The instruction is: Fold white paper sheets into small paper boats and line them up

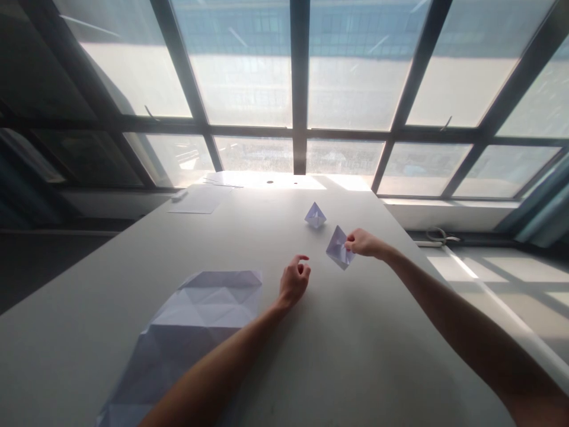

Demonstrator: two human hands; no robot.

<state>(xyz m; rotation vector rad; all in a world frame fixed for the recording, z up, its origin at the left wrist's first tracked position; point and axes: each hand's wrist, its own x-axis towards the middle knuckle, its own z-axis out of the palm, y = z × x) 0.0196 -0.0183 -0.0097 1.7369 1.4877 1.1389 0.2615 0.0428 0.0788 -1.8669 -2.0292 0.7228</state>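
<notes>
A white folded paper boat (336,246) is pinched at its right side between the thumb and fingers of my right hand (363,243). It is tilted just above or against the table; I cannot tell whether it touches. Just beyond it, a second paper boat (315,216) rests on the tabletop. My left hand (295,280) hovers to the left of the held boat, holding nothing, with its index finger bent forward apart from the thumb. Under and beside my left forearm lies a large sheet of creased white paper (200,314), partly hidden by the arm.
The white table (284,231) reaches toward large framed windows (300,89). At its far left lie flat paper sheets (195,203) with a small white object (180,194) on them. A coiled cable (436,236) sits by the wall on the right.
</notes>
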